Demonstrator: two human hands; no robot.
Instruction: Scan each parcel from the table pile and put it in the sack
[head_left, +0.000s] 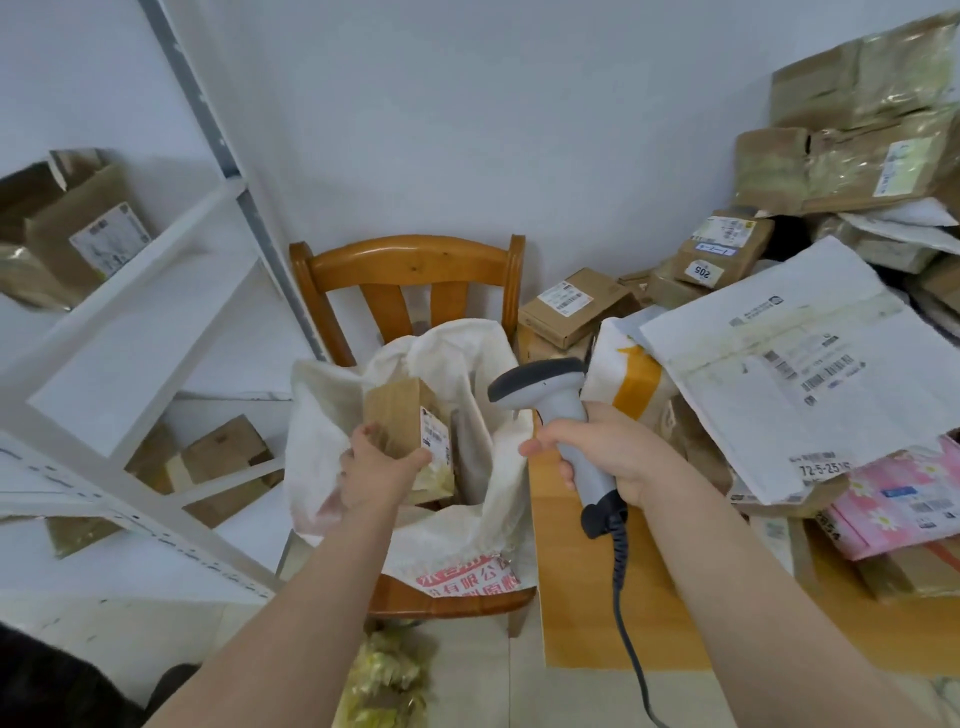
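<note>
Main risk I see is the drop. My left hand (382, 465) holds the small cardboard box (410, 431) at its lower end, fingers curled round the far side and thumb on the label face, right over the sack mouth at centre frame. The sack (467, 535) is limp white woven plastic slumped on the wooden chair (410, 260), its rim folded inward. A rigid box corner could catch a fold and tip out to the floor. I can't tell from here whether the shipping label (435, 434) is scanned; the barcode scanner (545, 387) nose points left, above the box, not at the label. My right hand (602, 452) wraps the smooth grey handle, forefinger at the front, and I can't tell if it's pressing the trigger. The coiled cable (621, 587) hangs past the table (582, 613) edge, so it could snag there. At right frame, the big white poly mailer (779, 364), slick and crinkled, overhangs the pile above a pink flowered box (893, 499). Pulling anything from under it could slide the lot. The other parcels are taped brown cartons, stiff and glossy where taped.
</note>
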